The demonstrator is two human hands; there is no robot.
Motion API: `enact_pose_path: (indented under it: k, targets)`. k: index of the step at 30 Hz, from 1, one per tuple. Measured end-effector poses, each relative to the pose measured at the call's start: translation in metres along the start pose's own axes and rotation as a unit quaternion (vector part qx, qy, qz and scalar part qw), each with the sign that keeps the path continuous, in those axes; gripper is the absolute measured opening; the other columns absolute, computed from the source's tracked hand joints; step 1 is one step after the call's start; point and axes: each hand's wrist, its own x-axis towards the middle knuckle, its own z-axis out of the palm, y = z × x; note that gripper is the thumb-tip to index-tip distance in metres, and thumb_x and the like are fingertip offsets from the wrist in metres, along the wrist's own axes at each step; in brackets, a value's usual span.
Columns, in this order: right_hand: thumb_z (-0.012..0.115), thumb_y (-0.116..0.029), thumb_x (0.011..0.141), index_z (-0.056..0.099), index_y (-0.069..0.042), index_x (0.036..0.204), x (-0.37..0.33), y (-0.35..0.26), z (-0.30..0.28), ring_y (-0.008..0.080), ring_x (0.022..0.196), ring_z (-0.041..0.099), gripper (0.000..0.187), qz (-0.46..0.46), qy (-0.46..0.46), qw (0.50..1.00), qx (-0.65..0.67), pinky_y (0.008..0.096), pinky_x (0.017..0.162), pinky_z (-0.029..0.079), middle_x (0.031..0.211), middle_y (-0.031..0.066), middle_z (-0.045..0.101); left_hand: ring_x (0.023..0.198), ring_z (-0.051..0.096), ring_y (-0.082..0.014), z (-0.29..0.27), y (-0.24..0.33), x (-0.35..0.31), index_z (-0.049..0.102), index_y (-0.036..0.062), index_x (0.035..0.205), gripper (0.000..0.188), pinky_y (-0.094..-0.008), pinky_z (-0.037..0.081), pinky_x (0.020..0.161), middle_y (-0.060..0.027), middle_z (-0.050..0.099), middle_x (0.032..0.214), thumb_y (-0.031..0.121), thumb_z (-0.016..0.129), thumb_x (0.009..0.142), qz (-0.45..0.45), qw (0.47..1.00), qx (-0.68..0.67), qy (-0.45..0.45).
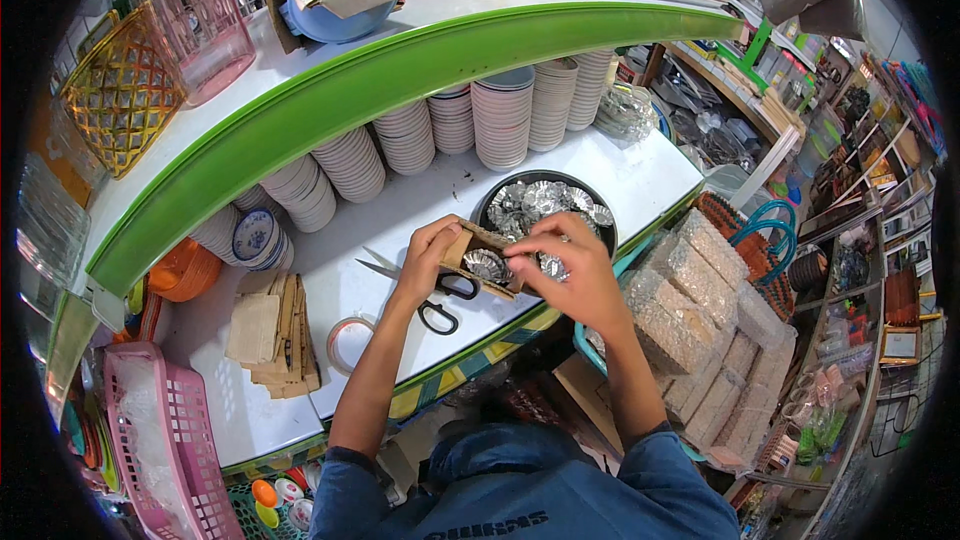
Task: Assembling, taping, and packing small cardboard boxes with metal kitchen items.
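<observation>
My left hand is closed around the left side of a small open cardboard box above the white shelf. Inside the box shows a silvery fluted tart tin. At the box's right side, my right hand has its thumb and forefinger brought together; whatever sits between the fingertips is hidden. Just behind the hands stands a round black basin, heaped with shiny fluted tart tins. Black-handled scissors lie beneath my left wrist, partly covered. A roll of tape rests left of my left forearm.
Flat cardboard pieces are stacked at the left. Piled bowls line the shelf's back under a green-edged upper shelf. A pink basket stands at lower left. Bubble-wrapped packages fill a tub on the right.
</observation>
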Motion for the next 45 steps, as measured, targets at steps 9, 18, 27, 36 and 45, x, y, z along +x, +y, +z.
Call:
enact_pose_path:
  k: [9, 18, 27, 36, 45]
  targets:
    - [0.072, -0.025, 0.080, 0.073, -0.013, 0.092, -0.025, 0.042, -0.014, 0.0289, 0.095, 0.057, 0.017, 0.107, -0.089, 0.970, -0.201, 0.0398, 0.079, 0.048, 0.094, 0.0077, 0.063, 0.072, 0.035, -0.0067, -0.001, -0.001, 0.002, 0.047, 0.0036, 0.081, 0.024, -0.0225, 0.030, 0.065, 0.0042, 0.039, 0.074, 0.022, 0.049, 0.096, 0.011, 1.000, 0.026, -0.006]
    - [0.078, -0.031, 0.069, 0.075, -0.019, 0.081, -0.029, 0.032, -0.008, 0.0272, 0.103, 0.054, 0.017, 0.147, -0.165, 0.937, -0.272, 0.0460, 0.082, 0.044, 0.099, 0.0042, 0.061, 0.069, 0.033, -0.0062, -0.001, -0.003, 0.002, 0.044, 0.0040, 0.079, 0.026, -0.0232, 0.027, 0.062, 0.0046, 0.035, 0.072, 0.023, 0.048, 0.096, 0.012, 1.000, 0.018, -0.003]
    - [0.073, -0.024, 0.076, 0.074, -0.015, 0.078, -0.023, 0.033, -0.015, 0.0258, 0.091, 0.060, 0.009, 0.140, -0.120, 0.963, -0.197, 0.0419, 0.077, 0.045, 0.088, 0.0044, 0.065, 0.070, 0.033, -0.0062, 0.000, -0.003, 0.002, 0.046, 0.0048, 0.078, 0.026, -0.0237, 0.029, 0.061, 0.0045, 0.037, 0.072, 0.023, 0.048, 0.097, 0.020, 0.999, 0.025, 0.007]
    - [0.078, -0.015, 0.075, 0.077, -0.012, 0.088, -0.003, 0.000, -0.024, 0.0217, 0.081, 0.058, 0.014, 0.081, 0.037, 0.996, 0.032, 0.0328, 0.074, 0.046, 0.086, 0.0041, 0.063, 0.071, 0.038, -0.0060, 0.000, 0.001, -0.001, 0.050, 0.0035, 0.080, 0.025, -0.0227, 0.032, 0.063, 0.0048, 0.042, 0.073, 0.022, 0.048, 0.097, -0.017, 1.000, -0.003, 0.005]
    - [0.070, -0.019, 0.084, 0.074, -0.014, 0.102, -0.001, 0.007, 0.000, 0.0270, 0.088, 0.057, 0.019, 0.001, 0.016, 0.999, -0.031, 0.0350, 0.081, 0.048, 0.096, 0.0053, 0.062, 0.072, 0.041, -0.0064, 0.001, 0.005, -0.001, 0.054, 0.0015, 0.084, 0.026, -0.0227, 0.034, 0.066, 0.0034, 0.047, 0.076, 0.024, 0.050, 0.097, -0.011, 1.000, 0.005, 0.004]
